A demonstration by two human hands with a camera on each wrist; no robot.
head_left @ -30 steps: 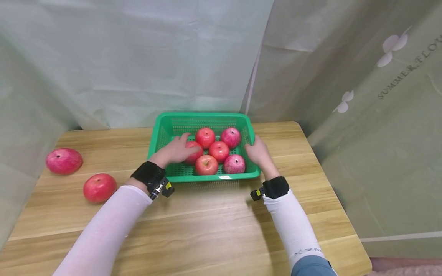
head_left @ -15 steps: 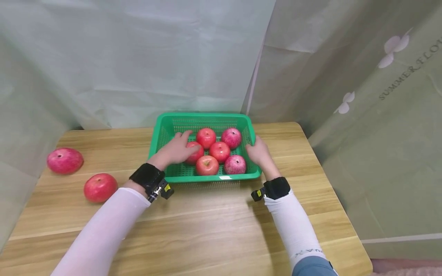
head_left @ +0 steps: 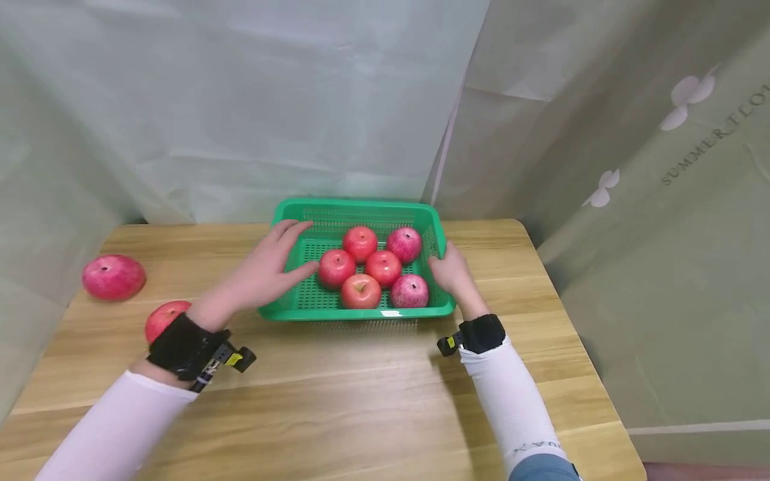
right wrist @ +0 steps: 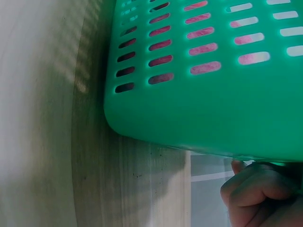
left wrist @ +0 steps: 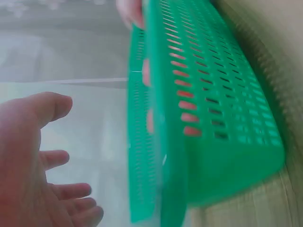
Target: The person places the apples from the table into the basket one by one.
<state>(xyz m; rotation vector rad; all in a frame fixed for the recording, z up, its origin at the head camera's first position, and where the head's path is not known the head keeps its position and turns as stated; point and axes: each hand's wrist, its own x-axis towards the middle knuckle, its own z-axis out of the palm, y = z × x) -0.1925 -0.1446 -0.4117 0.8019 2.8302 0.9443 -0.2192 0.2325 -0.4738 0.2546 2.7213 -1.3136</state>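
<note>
A green plastic basket [head_left: 361, 314] with slotted walls stands near the back of the table, several red apples grouped in its middle and right. One of them, a red apple [head_left: 337, 268], lies nearest my left hand [head_left: 255, 270]. That hand hovers over the basket's left rim, holding nothing, thumb and fingers spread; the left wrist view shows it beside the basket wall. At the other end, my right hand [head_left: 452, 272] grips the right rim, thumb inside. In the right wrist view its curled fingers [right wrist: 258, 189] lie against the outside of the basket's end wall.
On the left of the wooden table [head_left: 337, 414] lie two more apples: a dark pink apple [head_left: 113, 277] farther out and a red apple [head_left: 164, 319], partly hidden by my left wrist. A pale fabric curtain [head_left: 252, 100] hangs close behind the basket.
My left hand has let go of the red apple in the basket and moved left, out to the rim. My right hand keeps its hold on the basket.
</note>
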